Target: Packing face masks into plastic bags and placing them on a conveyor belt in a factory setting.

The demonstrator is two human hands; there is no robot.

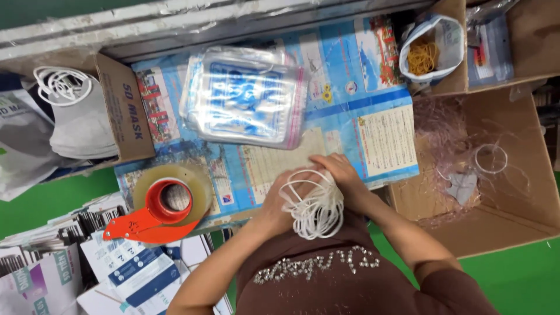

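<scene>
A bundle of white elastic loops [312, 207] is gripped between left hand [279, 201] and right hand [338, 175], near the clear packets [245, 96].

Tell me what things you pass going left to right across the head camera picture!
Grey face masks with white loops → red tape dispenser with clear tape roll → clear plastic packets of blue-printed masks → bundle of white elastic loops → white bag of yellow rubber bands → open cardboard box.

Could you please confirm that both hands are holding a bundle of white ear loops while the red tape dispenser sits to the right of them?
Not quite: the head view shows the red tape dispenser to the left of the hands, not the right. The rest holds: the left hand and right hand both hold the bundle of white ear loops.
</scene>
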